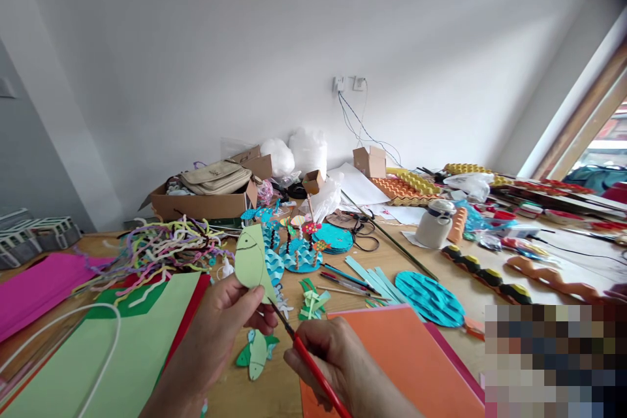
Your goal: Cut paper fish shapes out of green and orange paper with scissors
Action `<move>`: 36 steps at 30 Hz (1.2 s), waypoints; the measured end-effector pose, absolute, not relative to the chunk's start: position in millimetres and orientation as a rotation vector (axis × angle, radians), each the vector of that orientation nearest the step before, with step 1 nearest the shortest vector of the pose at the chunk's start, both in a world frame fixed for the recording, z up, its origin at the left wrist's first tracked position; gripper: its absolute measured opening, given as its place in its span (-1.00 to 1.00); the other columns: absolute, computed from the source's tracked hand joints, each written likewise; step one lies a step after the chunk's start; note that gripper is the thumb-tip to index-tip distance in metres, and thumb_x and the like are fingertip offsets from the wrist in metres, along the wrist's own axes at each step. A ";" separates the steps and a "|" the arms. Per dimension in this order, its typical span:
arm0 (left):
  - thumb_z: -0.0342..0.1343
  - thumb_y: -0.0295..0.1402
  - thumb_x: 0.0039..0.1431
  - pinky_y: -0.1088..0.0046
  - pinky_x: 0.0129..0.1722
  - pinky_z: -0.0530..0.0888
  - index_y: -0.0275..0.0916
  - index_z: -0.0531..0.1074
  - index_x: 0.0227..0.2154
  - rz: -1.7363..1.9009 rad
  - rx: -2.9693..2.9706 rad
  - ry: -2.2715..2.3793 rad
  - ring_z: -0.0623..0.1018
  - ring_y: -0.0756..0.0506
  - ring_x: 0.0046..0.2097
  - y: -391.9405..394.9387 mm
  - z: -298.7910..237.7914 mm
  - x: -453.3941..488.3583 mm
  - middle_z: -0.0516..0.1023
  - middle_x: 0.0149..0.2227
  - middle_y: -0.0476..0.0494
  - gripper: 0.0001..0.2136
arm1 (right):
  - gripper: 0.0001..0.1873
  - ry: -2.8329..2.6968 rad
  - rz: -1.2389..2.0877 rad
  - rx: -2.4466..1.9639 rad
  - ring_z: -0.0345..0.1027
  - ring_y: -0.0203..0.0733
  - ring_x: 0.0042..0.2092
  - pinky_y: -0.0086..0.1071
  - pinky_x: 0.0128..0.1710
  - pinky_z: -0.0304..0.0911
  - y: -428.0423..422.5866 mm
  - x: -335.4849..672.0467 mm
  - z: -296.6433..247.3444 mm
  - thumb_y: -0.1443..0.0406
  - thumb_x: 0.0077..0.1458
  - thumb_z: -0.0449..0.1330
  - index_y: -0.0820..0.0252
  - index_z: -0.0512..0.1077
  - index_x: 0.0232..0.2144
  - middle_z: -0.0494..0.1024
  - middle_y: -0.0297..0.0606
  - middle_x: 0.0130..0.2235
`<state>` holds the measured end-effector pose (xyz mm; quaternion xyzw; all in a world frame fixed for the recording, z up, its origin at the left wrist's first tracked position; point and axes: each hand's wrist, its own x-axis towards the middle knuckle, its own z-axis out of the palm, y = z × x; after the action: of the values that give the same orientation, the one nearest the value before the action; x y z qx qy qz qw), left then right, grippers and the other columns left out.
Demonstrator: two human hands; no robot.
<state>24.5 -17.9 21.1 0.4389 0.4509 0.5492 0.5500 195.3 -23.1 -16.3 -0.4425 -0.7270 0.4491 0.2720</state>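
Note:
My left hand point(235, 313) pinches a piece of light green paper point(251, 258) between thumb and fingers. A fish outline with an eye and gill line is drawn on it. In my right hand point(333, 349) is a pair of red-handled scissors point(313, 366), their dark blades at the paper's lower edge, close to my left fingertips. Below my hands, a cut-out light green paper fish point(257, 356) lies over darker green pieces on the table. Just beyond are green paper cut-outs point(312, 300) and blue wavy bases point(301, 260) carrying small colourful fish.
Light green sheets point(112, 353) lie at left, beside a pile of pipe cleaners point(171, 248); orange sheets point(392, 353) lie at right. A blue corrugated disc point(428, 298), pens point(347, 281) and a white jar point(435, 223) stand or lie beyond. A cardboard box point(206, 204) is at the back.

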 end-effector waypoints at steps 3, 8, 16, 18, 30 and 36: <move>0.29 -0.26 -0.09 0.50 -0.53 0.50 -0.28 0.53 -0.52 1.296 1.064 1.063 0.52 -0.03 -0.54 -17.6 19.9 21.6 0.55 -0.61 -0.03 -0.83 | -0.67 -1.948 1.221 -1.198 -0.05 -0.43 -0.62 -0.50 -0.65 -0.18 -23.6 196.9 -14.5 0.20 0.07 0.13 0.17 0.16 -0.64 0.10 -0.50 -0.66; 0.26 -0.23 -0.02 0.44 -0.43 0.54 -0.25 0.53 -0.44 1.317 1.112 1.049 0.53 -0.05 -0.46 -16.9 16.4 13.5 0.57 -0.50 -0.03 -0.82 | -0.63 -1.978 1.221 -1.198 -0.05 -0.43 -0.62 -0.50 -0.65 -0.16 -25.3 197.5 -10.1 0.18 0.08 0.10 0.17 0.13 -0.67 0.11 -0.50 -0.67; 0.27 -0.26 -0.07 0.48 -0.47 0.50 -0.25 0.52 -0.47 1.294 1.099 1.114 0.52 -0.04 -0.50 -17.9 20.5 14.7 0.54 -0.54 0.01 -0.83 | -0.68 -2.038 1.175 -1.259 -0.04 -0.42 -0.60 -0.50 -0.64 -0.18 -27.2 195.9 -3.2 0.23 0.07 0.08 0.17 0.13 -0.64 0.07 -0.49 -0.64; 0.27 -0.26 -0.07 0.48 -0.47 0.50 -0.25 0.52 -0.47 1.279 1.109 1.115 0.53 -0.04 -0.50 -19.0 21.9 15.4 0.54 -0.53 0.01 -0.84 | -0.70 -2.032 1.200 -1.266 -0.03 -0.42 -0.59 -0.51 -0.64 -0.18 -28.0 196.2 -1.6 0.23 0.08 0.07 0.18 0.15 -0.63 0.09 -0.48 -0.63; 0.24 -0.31 -0.05 0.46 -0.50 0.49 -0.27 0.51 -0.47 1.253 1.138 1.106 0.51 -0.05 -0.51 -19.7 21.4 20.0 0.56 -0.54 -0.03 -0.87 | -0.68 -1.978 1.272 -1.244 -0.02 -0.42 -0.59 -0.53 -0.65 -0.16 -27.9 199.9 -7.2 0.21 0.09 0.12 0.18 0.18 -0.62 0.15 -0.47 -0.64; 0.23 -0.29 -0.05 0.46 -0.49 0.49 -0.27 0.51 -0.47 1.249 1.151 1.126 0.52 -0.06 -0.50 -20.3 22.2 20.8 0.56 -0.54 -0.04 -0.86 | -0.63 -1.994 1.227 -1.243 -0.03 -0.43 -0.59 -0.54 -0.66 -0.15 -28.2 200.6 -7.4 0.20 0.10 0.12 0.18 0.13 -0.66 0.12 -0.48 -0.65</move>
<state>20.8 -20.3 22.2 0.4809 0.4706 0.5218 0.5244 200.6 -28.2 -7.4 -0.4549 -0.7296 0.4490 0.2430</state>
